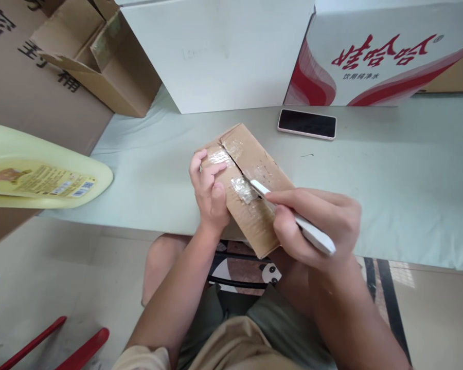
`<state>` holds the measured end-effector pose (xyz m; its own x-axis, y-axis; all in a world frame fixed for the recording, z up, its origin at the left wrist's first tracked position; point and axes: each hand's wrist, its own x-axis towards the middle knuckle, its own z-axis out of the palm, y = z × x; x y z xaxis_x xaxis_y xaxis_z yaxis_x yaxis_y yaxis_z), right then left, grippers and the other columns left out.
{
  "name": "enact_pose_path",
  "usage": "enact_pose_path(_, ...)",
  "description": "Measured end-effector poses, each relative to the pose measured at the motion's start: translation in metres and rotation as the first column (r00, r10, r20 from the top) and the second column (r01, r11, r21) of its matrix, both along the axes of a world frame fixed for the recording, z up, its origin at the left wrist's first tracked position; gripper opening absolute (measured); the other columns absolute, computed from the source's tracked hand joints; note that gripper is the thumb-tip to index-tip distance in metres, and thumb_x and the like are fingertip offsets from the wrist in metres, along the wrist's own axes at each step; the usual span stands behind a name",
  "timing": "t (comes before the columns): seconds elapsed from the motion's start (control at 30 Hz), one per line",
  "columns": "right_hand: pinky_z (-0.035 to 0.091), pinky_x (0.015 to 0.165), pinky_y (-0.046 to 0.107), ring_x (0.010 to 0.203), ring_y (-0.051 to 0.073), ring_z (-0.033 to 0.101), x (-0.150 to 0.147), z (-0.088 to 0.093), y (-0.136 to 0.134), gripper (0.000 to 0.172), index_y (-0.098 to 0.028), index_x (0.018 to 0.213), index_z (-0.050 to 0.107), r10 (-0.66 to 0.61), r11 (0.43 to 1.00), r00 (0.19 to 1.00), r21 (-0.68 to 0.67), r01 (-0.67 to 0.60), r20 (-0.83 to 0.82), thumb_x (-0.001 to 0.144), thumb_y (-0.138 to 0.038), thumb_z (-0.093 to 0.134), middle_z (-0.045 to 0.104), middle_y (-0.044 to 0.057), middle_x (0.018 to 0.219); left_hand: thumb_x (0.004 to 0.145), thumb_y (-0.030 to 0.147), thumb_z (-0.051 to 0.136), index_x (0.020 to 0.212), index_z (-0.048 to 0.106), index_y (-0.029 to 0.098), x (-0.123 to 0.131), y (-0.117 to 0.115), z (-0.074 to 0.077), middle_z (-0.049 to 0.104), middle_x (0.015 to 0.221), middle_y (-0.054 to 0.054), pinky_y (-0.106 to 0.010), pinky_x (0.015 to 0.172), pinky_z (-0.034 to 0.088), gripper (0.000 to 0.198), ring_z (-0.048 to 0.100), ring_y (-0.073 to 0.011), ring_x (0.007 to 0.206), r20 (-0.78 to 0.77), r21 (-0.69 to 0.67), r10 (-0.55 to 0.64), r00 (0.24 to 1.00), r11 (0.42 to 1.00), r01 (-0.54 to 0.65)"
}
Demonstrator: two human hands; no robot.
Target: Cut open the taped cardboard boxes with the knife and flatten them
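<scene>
- Two hands on the job. The box (264,169) sits around the middle of the table (401,190), set at a slant, with its near corner poking out past the table's near edge.
- Left hand (209,192) has the box by its left side, fingers bent and a bit apart, thumb on top. Right hand (326,218) has its fingers closed around a white knife (314,235), its working end at the seam (235,163) along the top.
- Weight: my guess is light to middling, but I can't see inside, so don't quote me.
- Stiffness: looks like ordinary cardboard, so firm walls and corners, but probably a bit springy near the seam if you lean on it.
- Grip: bare cardboard should be fairly grippy. The shiny tape (244,190) looks wrinkled and may be slicker, so I wouldn't trust it as a handhold.
- Best hold imo: left wall, low down, off the seam and away from the knife. Contents could be fragile, no way to tell.
- Phone (307,124) lies far right, well apart.
</scene>
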<state>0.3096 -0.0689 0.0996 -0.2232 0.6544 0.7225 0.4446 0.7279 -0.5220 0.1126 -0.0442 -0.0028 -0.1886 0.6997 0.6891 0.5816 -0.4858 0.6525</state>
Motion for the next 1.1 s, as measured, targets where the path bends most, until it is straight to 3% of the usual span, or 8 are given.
enact_pose_path(0.17, 0.046, 0.051, 0.025, 0.047, 0.01, 0.056, 0.0, -0.004, -0.001, 0.015, -0.02, 0.083, 0.069, -0.019, 0.989, 1.0, 0.148, 0.017, 0.011, 0.081, -0.009, 0.058, 0.064, -0.004, 0.058, 0.106, 0.051, 0.036, 0.117, 0.067, 0.026, 0.001, -0.001, 0.001, 0.049, 0.147, -0.008, -0.047, 0.123, 0.04, 0.041, 0.049, -0.0277, 0.142, 0.008, -0.012, -0.005, 1.0, 1.0, 0.005)
enact_pose_path(0.33, 0.041, 0.049, 0.024, 0.045, 0.009, 0.049, -0.001, -0.008, 0.001, 0.017, -0.021, 0.082, 0.067, -0.011, 0.996, 1.0, 0.093, 0.008, 0.026, 0.08, -0.008, 0.056, 0.058, -0.005, 0.056, 0.105, 0.052, 0.037, 0.115, 0.068, 0.027, 0.001, 0.0, 0.0, 0.051, 0.144, -0.008, -0.046, 0.12, 0.043, 0.04, 0.052, -0.026, 0.138, 0.008, 0.021, 0.005, 1.0, 1.0, -0.005)
enact_pose_path(0.5, 0.041, 0.048, 0.027, 0.044, 0.01, 0.049, 0.002, -0.008, 0.002, 0.013, -0.02, 0.081, 0.067, 0.002, 0.976, 1.0, 0.218, 0.005, -0.029, 0.077, -0.011, 0.059, 0.056, -0.004, 0.054, 0.104, 0.059, 0.035, 0.115, 0.067, 0.025, 0.001, -0.001, -0.001, 0.051, 0.146, -0.01, -0.052, 0.122, 0.041, 0.048, 0.05, -0.0304, 0.142, -0.007, -0.037, 0.042, 0.999, 0.998, -0.042)
enact_pose_path(0.77, 0.039, 0.047, 0.025, 0.044, 0.009, 0.051, 0.004, -0.006, 0.002, 0.016, -0.022, 0.076, 0.064, -0.007, 0.987, 0.994, 0.159, 0.024, -0.107, 0.076, -0.008, 0.056, 0.056, -0.005, 0.054, 0.105, 0.06, 0.035, 0.116, 0.067, 0.025, 0.001, 0.0, -0.002, 0.05, 0.145, -0.01, -0.052, 0.122, 0.04, 0.048, 0.049, -0.0308, 0.142, -0.002, -0.019, 0.044, 0.999, 0.999, -0.044)
enact_pose_path(0.93, 0.033, 0.043, 0.027, 0.04, 0.01, 0.043, 0.012, -0.001, -0.008, 0.016, -0.022, 0.072, 0.068, -0.167, 0.983, 0.951, 0.03, 0.181, -0.26, 0.076, -0.011, 0.058, 0.047, -0.004, 0.051, 0.105, 0.053, 0.037, 0.116, 0.067, 0.026, 0.002, 0.001, -0.003, 0.05, 0.144, -0.009, -0.05, 0.123, 0.039, 0.042, 0.05, -0.0288, 0.14, 0.003, 0.02, 0.021, 1.0, 1.0, -0.021)
enact_pose_path(1.1, 0.04, 0.043, 0.03, 0.044, 0.013, 0.054, 0.011, -0.001, -0.009, 0.019, -0.024, 0.071, 0.071, -0.218, 0.976, 0.955, -0.033, 0.215, -0.202, 0.08, -0.013, 0.059, 0.061, -0.002, 0.057, 0.106, 0.052, 0.035, 0.117, 0.066, 0.027, 0.001, 0.001, -0.002, 0.048, 0.145, -0.009, -0.049, 0.122, 0.04, 0.042, 0.05, -0.0281, 0.14, -0.002, 0.009, 0.013, 1.0, 1.0, -0.013)
